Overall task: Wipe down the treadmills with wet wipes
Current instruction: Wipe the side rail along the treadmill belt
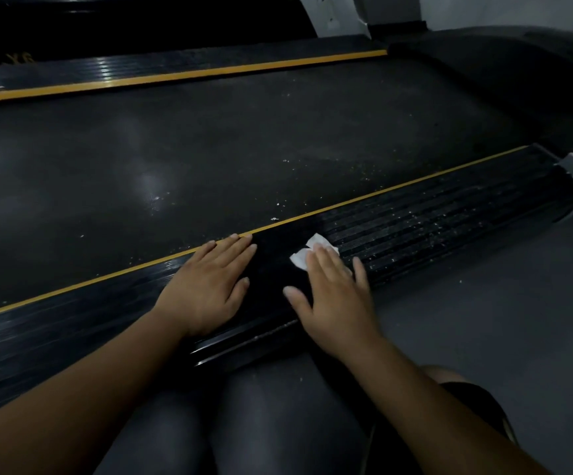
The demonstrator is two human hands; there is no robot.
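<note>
The left grip (209,286) lies flat on the treadmill's near side rail (432,231), fingers straight and holding nothing, fingertips reaching the rail's yellow stripe (398,186). Just beside it on the same rail, the right grip (336,296) presses down with straight, spread fingers on a white wet wipe (300,259) — the wipe shows from under the fingertips. Beyond the wipe the rail's ribbed part carries pale specks (425,228); the belt (209,149) lies across the stripe from the rail.
</note>
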